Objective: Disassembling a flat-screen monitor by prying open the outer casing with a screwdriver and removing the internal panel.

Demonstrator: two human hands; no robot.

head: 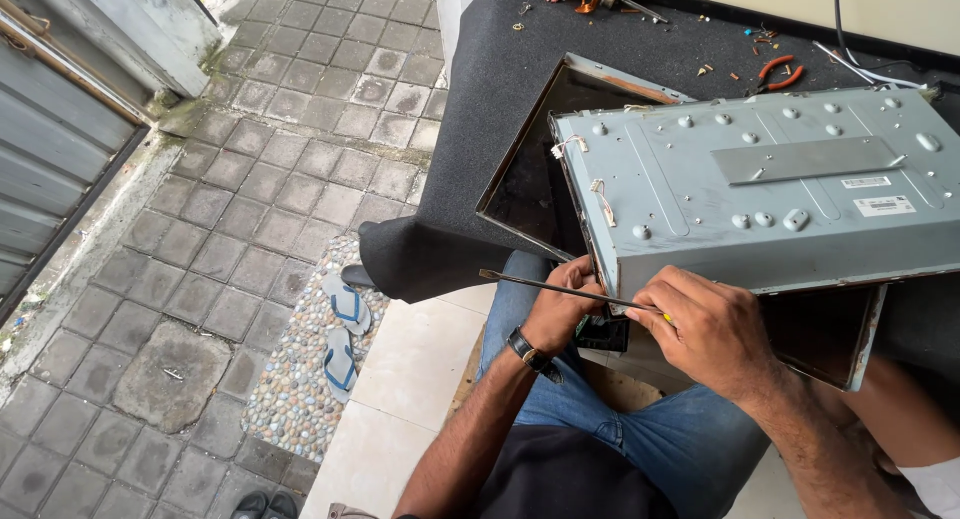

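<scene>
Jeans (620, 429) cover the knees, just under both hands. Right hand (705, 329) is closed around a thin screwdriver (555, 287), its long rod sticking out past the left hand (565, 304). Left hand curls its fingers on the near corner of the grey metal panel (770, 194), which lies just above both hands on the dark cloth (480, 99). It looks heavy and stiff, with sharp edges. Best held by its sides. Red pliers (780, 74) lie far beyond.
</scene>
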